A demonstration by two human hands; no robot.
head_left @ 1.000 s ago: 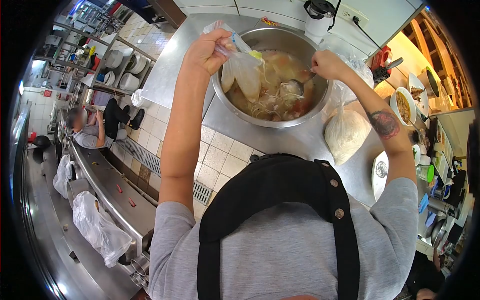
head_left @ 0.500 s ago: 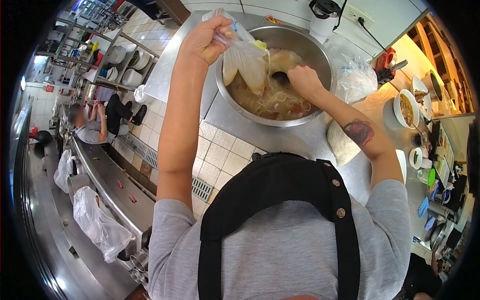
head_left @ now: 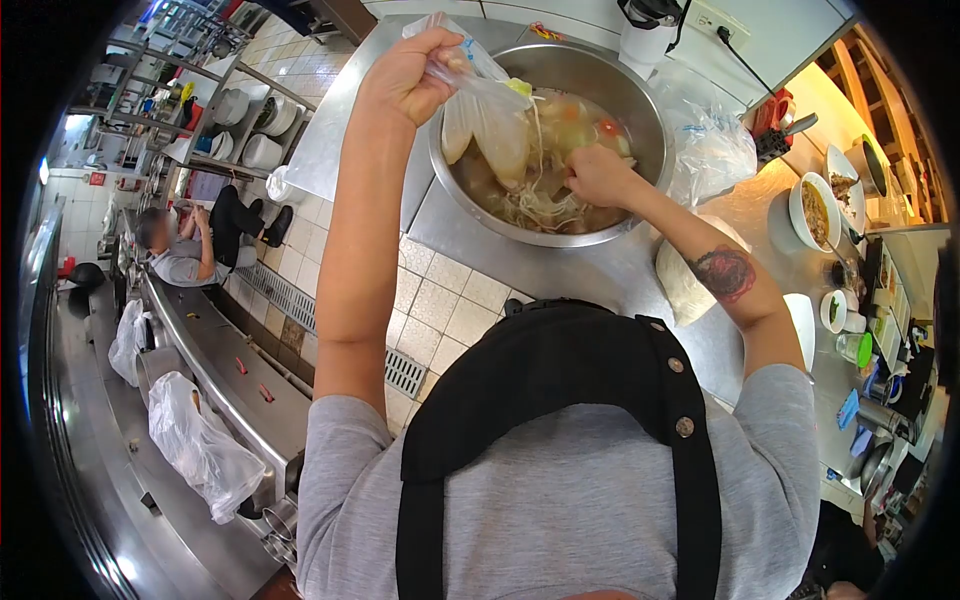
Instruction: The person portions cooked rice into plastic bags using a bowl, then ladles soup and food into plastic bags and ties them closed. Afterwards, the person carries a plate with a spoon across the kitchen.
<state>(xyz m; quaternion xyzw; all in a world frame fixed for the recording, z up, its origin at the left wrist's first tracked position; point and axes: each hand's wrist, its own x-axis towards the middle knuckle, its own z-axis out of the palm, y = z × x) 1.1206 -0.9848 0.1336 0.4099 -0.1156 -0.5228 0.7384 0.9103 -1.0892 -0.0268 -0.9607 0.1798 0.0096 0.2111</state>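
Note:
My left hand (head_left: 420, 78) is closed around the gathered top of a clear plastic bag (head_left: 485, 120), holding it up over the left rim of a large steel bowl (head_left: 645, 90). Pale contents fill the bag's two bottom corners. Cloudy soup (head_left: 575, 115) with pale and orange pieces fills much of the bowl, and thin whitish strands (head_left: 545, 207) lie at its near side. Down at the soup, my right hand (head_left: 600, 178) is closed. What it grips is hidden now; half a second ago a dark round scoop showed beside the fingers.
Right of the bowl lie a crumpled clear bag (head_left: 710, 160) and a filled pale bag (head_left: 690, 270) on the steel table (head_left: 470, 235). Farther right stands a white bowl of food (head_left: 815, 212). A seated person (head_left: 190, 245) is at far left, near a counter with plastic bags (head_left: 200, 445).
My right hand has moved slightly down and left in the soup. The dark scoop has gone out of sight, and the strands have bunched toward the bowl's near side. My left hand barely moved.

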